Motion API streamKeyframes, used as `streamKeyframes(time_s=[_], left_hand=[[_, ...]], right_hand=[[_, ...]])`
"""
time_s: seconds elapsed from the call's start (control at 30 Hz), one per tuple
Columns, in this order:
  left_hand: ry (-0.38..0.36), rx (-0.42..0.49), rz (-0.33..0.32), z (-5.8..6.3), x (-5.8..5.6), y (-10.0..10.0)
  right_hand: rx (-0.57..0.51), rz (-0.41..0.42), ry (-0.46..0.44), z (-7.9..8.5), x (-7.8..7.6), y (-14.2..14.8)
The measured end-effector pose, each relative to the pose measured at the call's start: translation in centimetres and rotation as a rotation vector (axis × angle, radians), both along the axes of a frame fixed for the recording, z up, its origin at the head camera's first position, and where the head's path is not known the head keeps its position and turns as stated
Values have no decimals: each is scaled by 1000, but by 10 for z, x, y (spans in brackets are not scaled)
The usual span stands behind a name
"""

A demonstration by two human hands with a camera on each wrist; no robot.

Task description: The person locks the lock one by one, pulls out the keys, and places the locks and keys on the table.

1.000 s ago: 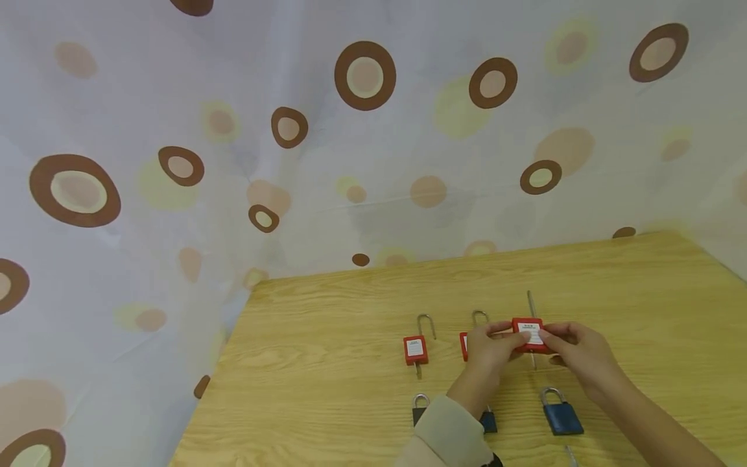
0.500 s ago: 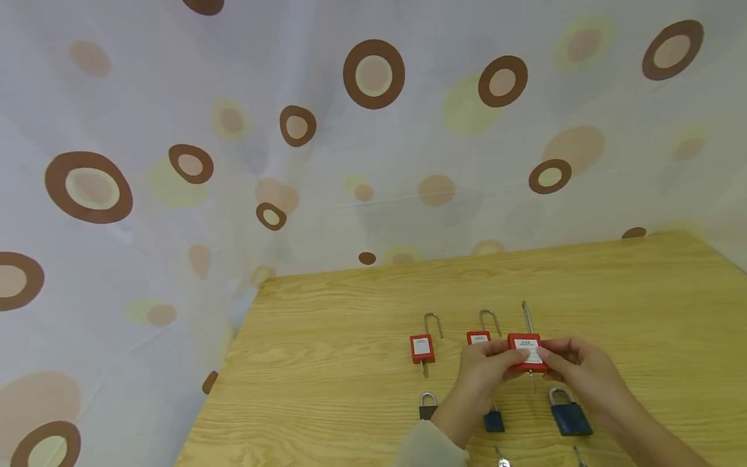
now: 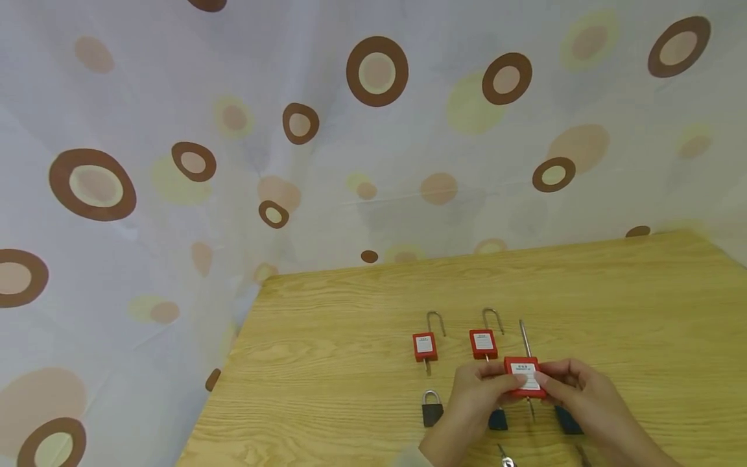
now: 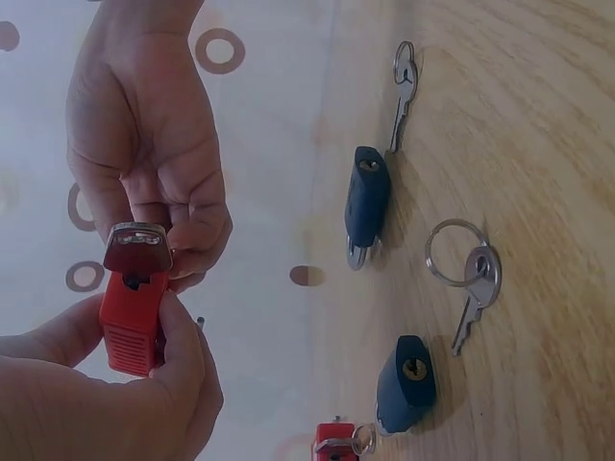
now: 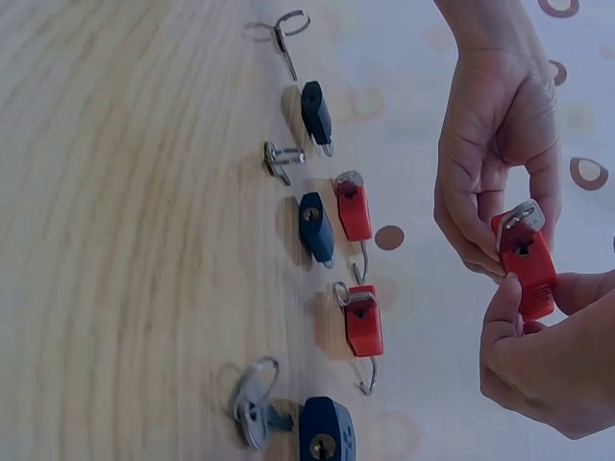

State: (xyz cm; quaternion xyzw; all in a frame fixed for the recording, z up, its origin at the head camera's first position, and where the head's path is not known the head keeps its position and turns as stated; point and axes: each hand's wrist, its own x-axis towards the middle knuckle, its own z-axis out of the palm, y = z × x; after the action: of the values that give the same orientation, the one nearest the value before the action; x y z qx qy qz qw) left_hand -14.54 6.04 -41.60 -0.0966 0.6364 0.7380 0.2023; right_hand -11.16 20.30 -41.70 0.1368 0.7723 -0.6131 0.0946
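Both hands hold a red padlock (image 3: 525,376) with a white label, raised over the wooden table. My left hand (image 3: 475,395) grips its left side, thumb on the label. On the other side my right hand (image 3: 589,399) pinches it, its thumb also on the label. The steel shackle (image 3: 526,338) sticks up from the body, seen nearly edge-on. A silver key (image 4: 137,240) sits in the keyhole at the bottom, facing the left wrist camera. Two similar red padlocks, one left (image 3: 425,347) and one nearer (image 3: 483,344), lie with shackles raised and keys in them.
A row of closed padlocks lies nearer: a black one (image 3: 432,414), a blue one (image 3: 498,419) and another blue one (image 3: 567,420) partly behind my right hand. Loose keys, one with a ring (image 4: 482,274), lie before them. A patterned sheet (image 3: 327,168) hangs behind the table.
Both hands have moved nearer to me with the red padlock, uncovering the middle red padlock and now partly covering the right blue one. The head view has shifted slightly.
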Motion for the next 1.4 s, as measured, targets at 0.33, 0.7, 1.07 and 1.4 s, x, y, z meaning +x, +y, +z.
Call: streamKeyframes(time_s=[0.33, 0.7, 1.07, 1.4], left_hand=[[-13, 40, -47, -12, 14, -14], [-26, 29, -71, -20, 26, -23], [19, -59, -105, -16, 37, -29], [-12, -136, -131, -11, 46, -23]], right_hand=[[-38, -16, -33, -7, 11, -12], [24, -14, -79, -22, 20, -15], [249, 71, 58, -4, 9, -11], [493, 224, 239, 17, -20, -8]])
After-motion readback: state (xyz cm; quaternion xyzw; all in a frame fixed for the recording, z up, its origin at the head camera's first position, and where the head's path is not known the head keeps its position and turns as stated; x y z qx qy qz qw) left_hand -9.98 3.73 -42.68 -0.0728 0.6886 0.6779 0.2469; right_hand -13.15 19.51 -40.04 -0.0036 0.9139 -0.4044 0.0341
